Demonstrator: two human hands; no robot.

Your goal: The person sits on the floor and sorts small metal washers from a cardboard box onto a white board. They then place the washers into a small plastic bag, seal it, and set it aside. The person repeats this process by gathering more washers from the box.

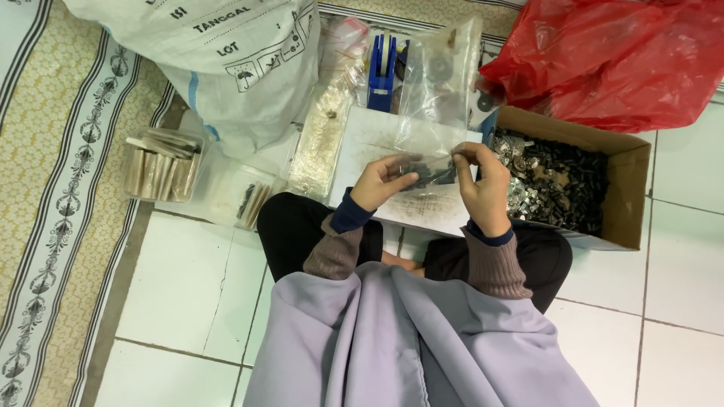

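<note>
My left hand grips the lower part of a small clear plastic bag that has dark small parts in its bottom. At the bag's right side, my right hand pinches its edge between thumb and fingers. The bag stands upright above a white board in front of my crossed legs. Just right of my right hand lies an open cardboard box filled with several small dark and silvery metal parts.
A large white woven sack stands at the back left, a red plastic bag at the back right. Clear tubs with flat pale pieces sit left. A blue tape dispenser stands behind. White floor tiles, patterned mat at left.
</note>
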